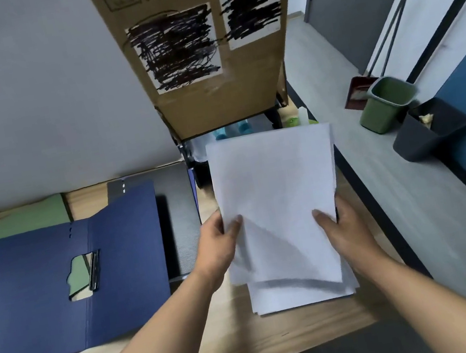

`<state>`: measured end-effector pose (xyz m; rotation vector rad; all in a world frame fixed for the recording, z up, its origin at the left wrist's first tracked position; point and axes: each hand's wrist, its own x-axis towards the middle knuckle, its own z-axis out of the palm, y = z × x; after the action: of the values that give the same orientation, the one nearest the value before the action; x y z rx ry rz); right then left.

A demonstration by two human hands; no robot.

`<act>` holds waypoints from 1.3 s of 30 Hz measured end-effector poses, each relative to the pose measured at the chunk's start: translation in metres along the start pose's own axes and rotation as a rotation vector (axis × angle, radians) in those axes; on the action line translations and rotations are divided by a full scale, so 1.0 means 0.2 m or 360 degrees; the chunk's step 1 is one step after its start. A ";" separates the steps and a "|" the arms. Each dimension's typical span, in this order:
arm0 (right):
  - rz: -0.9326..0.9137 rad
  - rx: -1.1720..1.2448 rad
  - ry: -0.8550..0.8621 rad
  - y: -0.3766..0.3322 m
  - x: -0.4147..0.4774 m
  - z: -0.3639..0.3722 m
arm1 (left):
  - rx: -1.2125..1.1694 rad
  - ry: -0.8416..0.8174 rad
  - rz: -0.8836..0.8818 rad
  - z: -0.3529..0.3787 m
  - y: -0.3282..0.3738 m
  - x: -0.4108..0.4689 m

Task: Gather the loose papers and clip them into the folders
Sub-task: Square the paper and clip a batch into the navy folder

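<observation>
The left hand (217,246) is closed on the left edge of a stack of loose white paper sheets (272,175), and the right hand (339,230) on the right edge. Each thumb is laid flat on the top sheet and the fingers are tucked beneath, where they are hidden. The stack is held over the right end of the light wooden desk (255,346); whether its near edge is rested on the wood cannot be told. That near edge is fanned, with several sheets stepped out of line, and the top sheet is bowed along a diagonal fold.

Such paper is judged light, limp and slippery sheet against sheet. A hold at the middle of both long sides is best, since a one-sided hold would let the far end droop and the sheets slide apart. The edges are likely to need tapping square before clipping.

To the left, well apart from the stack, an open dark blue card folder (48,317) is laid flat, with a metal spring clip (94,270) at its middle. A pale green card folder (21,219) is partly covered by it, and a dark grey textured folder (181,216) is seen between the blue one and the papers. A tall brown cardboard box (212,102) is stood behind the stack
</observation>
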<state>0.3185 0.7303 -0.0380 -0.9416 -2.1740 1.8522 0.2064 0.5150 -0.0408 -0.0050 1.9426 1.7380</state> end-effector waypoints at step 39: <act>0.0272 -0.0367 -0.0391 -0.23 -0.08 1.70 | 0.1342 0.0342 -0.0370 -1.78 -0.46 0.24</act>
<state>0.1513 0.4331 -0.0711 -1.0178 -2.5732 1.9106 0.0613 0.1857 -0.1315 -0.1138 2.5678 0.7030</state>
